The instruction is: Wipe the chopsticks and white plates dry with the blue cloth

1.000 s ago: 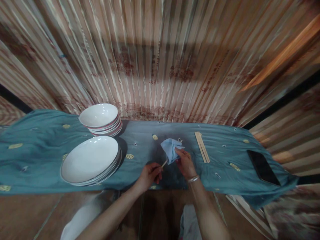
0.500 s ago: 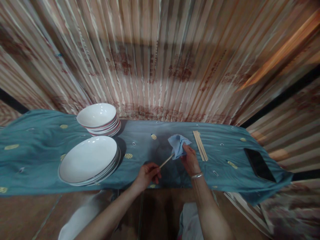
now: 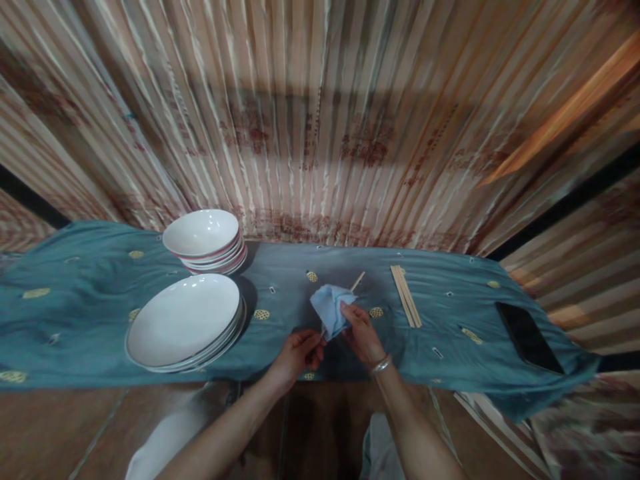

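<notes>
left hand (image 3: 296, 353) pinches slim tan wooden chopstick (image 3: 358, 281); right hand (image 3: 365, 335) clasps crumpled light-blue cloth (image 3: 330, 308) around it, past the pinch. i'd anchor left, stroke evenly.

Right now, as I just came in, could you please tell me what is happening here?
A person's right hand holds a blue cloth around a wooden chopstick, while the left hand grips the stick's near end. More chopsticks lie together on the teal tablecloth to the right, with a black smartphone farther right. On the left stand stacked white bowls and, nearer, stacked white plates.
</notes>
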Tool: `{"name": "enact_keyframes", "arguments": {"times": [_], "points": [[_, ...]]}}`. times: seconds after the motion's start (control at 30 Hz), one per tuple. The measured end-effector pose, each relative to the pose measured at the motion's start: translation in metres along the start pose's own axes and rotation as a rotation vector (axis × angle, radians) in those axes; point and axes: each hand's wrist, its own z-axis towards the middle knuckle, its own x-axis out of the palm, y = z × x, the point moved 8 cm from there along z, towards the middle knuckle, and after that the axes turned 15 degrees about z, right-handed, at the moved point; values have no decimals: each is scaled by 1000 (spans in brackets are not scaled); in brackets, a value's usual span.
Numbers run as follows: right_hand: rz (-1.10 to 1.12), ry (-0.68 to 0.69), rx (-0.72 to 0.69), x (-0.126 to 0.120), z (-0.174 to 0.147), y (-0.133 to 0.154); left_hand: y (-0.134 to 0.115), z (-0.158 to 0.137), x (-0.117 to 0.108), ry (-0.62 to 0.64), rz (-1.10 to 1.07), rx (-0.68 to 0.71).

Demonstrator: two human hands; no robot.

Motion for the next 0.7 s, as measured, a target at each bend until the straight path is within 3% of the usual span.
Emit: {"name": "enact_keyframes", "arguments": {"times": [0.17,0.47,0.7], "points": [[72,69,96,19,-9,-19,-6,0,-7,-42,-19,20],[15,81,70,8,-5,-15,-1,1,-13,-66,17,5],[66,-91,17,-14,7,11,-4,-2,-15,-49,71,13]]}}
